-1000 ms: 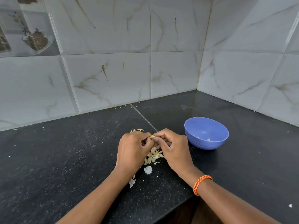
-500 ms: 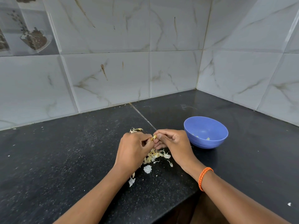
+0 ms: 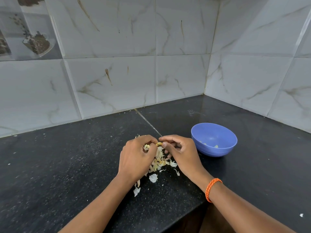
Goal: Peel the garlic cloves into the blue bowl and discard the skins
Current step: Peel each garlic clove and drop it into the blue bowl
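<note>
On the black counter [image 3: 67,165], near its front edge, both hands meet over a heap of skins [image 3: 159,161]. Left hand [image 3: 136,158] is curled, thumb and forefinger pinching one end of a small yellowish clove [image 3: 158,144]. Right hand [image 3: 180,152] is curled too, thumb and forefinger tips pinching the other end of the same clove; its other fingers fold under the palm. Clove sits between the two sets of fingertips, held above the skins, mostly hidden by the fingers, so how much skin is left on it cannot be told.

Skins lie in a loose pile on the counter below and between the hands, pale cream and papery. A few bits are scattered toward the front edge: one white flake [image 3: 153,177] just in front of the pile, another white flake [image 3: 136,191] beside the left wrist. A small tuft pokes out behind the left knuckles.

Bowl [image 3: 214,139], blue, stands upright on the counter just to the right of the right hand, apart from it. Inside it, a few pale peeled cloves [image 3: 216,146] rest at the bottom.

Orange band [image 3: 212,189] wraps the right wrist. Marbled grey wall tiles [image 3: 176,73] back the counter on two sides, forming a corner behind the bowl. One small white speck [image 3: 301,215] lies on the counter at far right.
</note>
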Available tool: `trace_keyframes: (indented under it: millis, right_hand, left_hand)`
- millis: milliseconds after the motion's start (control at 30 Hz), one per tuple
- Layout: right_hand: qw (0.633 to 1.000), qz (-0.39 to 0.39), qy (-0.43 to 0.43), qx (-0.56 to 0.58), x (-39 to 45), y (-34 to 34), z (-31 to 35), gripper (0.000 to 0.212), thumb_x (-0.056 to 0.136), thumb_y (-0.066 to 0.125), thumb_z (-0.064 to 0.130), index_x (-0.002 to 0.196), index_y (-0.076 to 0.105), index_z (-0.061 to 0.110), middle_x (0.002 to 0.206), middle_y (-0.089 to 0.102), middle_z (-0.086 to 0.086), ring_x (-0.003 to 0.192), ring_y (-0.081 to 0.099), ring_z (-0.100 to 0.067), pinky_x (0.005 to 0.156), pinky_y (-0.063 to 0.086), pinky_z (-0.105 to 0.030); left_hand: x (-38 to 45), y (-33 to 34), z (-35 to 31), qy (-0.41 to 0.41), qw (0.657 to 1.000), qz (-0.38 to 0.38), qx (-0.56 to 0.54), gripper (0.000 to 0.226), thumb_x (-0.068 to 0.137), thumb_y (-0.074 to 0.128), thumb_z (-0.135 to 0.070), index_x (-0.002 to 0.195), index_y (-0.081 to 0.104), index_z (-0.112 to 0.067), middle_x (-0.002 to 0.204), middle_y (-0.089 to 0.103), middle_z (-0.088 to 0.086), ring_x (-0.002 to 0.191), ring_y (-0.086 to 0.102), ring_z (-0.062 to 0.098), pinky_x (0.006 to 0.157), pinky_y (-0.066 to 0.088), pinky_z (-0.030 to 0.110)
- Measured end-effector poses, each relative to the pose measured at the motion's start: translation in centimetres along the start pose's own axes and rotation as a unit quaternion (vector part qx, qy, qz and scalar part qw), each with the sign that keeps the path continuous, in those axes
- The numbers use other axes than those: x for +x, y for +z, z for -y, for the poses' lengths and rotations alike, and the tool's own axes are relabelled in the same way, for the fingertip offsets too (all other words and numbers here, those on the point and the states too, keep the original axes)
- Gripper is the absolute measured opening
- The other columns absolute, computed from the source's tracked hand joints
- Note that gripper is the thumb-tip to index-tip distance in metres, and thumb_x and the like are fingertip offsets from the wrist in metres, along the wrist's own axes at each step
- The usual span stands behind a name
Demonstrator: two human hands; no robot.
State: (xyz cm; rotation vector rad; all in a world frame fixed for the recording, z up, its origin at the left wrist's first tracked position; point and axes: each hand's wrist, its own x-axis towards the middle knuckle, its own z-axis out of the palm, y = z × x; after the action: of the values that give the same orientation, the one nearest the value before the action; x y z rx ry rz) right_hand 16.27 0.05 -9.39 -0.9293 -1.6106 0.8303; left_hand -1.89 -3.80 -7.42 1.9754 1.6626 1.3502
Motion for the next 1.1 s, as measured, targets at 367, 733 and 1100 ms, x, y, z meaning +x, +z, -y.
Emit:
trace_keyframes:
  millis: [367,733,1100]
  right_hand:
    - [0.999,-0.037,-0.013,0.013,-0.2,-0.2,0.2,0.018,0.100,0.072,0.007,0.110,0.079,0.021,0.091,0.079,0.001,0.070,0.067,-0.012,0.060,0.056,-0.025]
    - [0.999,-0.021,-0.008,0.046,-0.2,-0.3,0.3,0.021,0.099,0.073,0.006,0.115,0.077,0.019,0.093,0.080,-0.003,0.065,0.066,-0.015,0.060,0.055,-0.025]
    - [0.999,-0.029,-0.022,0.026,-0.3,-0.2,0.4,0.019,0.102,0.071,0.008,0.115,0.077,0.020,0.095,0.080,-0.001,0.066,0.067,-0.013,0.060,0.055,-0.024]
  left_hand:
    - [0.2,-0.6,-0.3,-0.019,0.994,0.009,-0.105,0.007,0.100,0.078,-0.036,0.096,0.084,-0.034,0.104,0.080,-0.022,0.043,0.068,0.018,0.054,0.049,0.018]
    - [0.7,0.6,1.2,-0.015,0.997,0.002,-0.079,0.021,0.093,0.082,-0.023,0.087,0.075,-0.042,0.103,0.073,-0.021,0.056,0.066,0.016,0.063,0.061,0.049]
    - [0.4,0.3,0.7,-0.022,0.988,0.003,-0.151,0.005,0.091,0.082,-0.042,0.095,0.082,-0.039,0.107,0.076,-0.017,0.061,0.067,0.027,0.065,0.060,0.054]
